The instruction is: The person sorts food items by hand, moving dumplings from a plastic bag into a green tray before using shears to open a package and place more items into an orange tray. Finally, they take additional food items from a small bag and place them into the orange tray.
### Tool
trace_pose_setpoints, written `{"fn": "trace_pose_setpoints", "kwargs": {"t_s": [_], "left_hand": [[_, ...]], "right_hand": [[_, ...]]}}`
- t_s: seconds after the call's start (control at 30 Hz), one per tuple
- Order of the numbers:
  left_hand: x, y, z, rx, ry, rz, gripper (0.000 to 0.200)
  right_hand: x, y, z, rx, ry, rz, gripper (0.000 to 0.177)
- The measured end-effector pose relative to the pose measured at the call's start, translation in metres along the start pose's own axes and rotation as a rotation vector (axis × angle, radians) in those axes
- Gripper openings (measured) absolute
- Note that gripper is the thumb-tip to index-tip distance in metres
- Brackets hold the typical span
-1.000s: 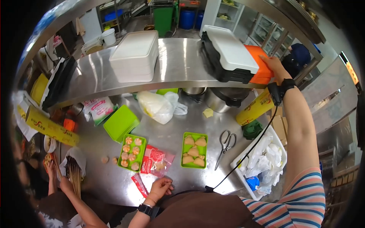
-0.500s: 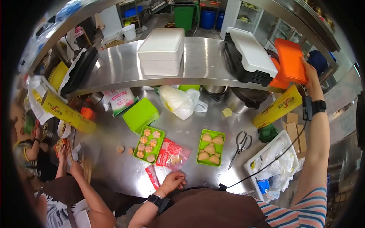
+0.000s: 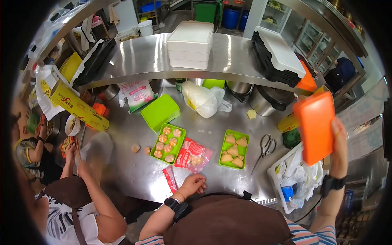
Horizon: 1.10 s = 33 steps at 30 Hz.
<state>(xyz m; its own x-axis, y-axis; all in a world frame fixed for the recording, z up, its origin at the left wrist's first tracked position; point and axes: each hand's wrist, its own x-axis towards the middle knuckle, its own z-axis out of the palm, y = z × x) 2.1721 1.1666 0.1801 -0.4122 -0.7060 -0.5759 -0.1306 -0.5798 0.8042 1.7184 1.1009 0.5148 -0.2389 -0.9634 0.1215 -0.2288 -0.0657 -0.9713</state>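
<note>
An orange rectangular tray (image 3: 316, 127) is in my right hand (image 3: 339, 141), which grips its right edge above the white bin. My left hand (image 3: 193, 185) rests with curled fingers at the table's front edge, close to a red-and-clear packet (image 3: 192, 156) and a red strip (image 3: 170, 179); whether it holds anything is hidden. A green tray (image 3: 173, 148) holds several round striped buns. Another green tray (image 3: 234, 154) holds several tan folded pieces. Two small buns (image 3: 136, 148) lie left of the first tray. Scissors (image 3: 265, 149) lie to the right.
A white bin (image 3: 281, 196) of plastic bags stands at the right. Behind are a green box (image 3: 160, 113), a plastic bag (image 3: 201, 100), a pot (image 3: 264, 102) and yellow rolls (image 3: 77, 107). White boxes (image 3: 190, 45) sit on the shelf (image 3: 134, 59). A co-worker (image 3: 94, 196) is at left.
My right hand has taken the orange tray off the shelf's right end and brought it down and nearer. My left hand stays by the table edge. The view has shifted slightly.
</note>
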Motion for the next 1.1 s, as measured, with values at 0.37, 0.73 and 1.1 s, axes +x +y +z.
{"fn": "trace_pose_setpoints", "kwargs": {"t_s": [0.37, 0.73, 1.1], "left_hand": [[-0.042, 0.041, 0.004, -0.476, -0.18, -0.062, 0.06], [-0.065, 0.0, 0.014, -0.392, 0.169, 0.09, 0.053], [-0.06, 0.012, 0.035, 0.755, 0.416, 0.281, 0.052]], "right_hand": [[-0.111, 0.124, 0.189, -0.103, -1.118, -0.257, 0.028], [-0.138, 0.182, 0.207, -0.529, -0.871, -0.703, 0.033], [-0.086, 0.211, 0.185, -0.782, -0.289, -0.306, 0.035]]}}
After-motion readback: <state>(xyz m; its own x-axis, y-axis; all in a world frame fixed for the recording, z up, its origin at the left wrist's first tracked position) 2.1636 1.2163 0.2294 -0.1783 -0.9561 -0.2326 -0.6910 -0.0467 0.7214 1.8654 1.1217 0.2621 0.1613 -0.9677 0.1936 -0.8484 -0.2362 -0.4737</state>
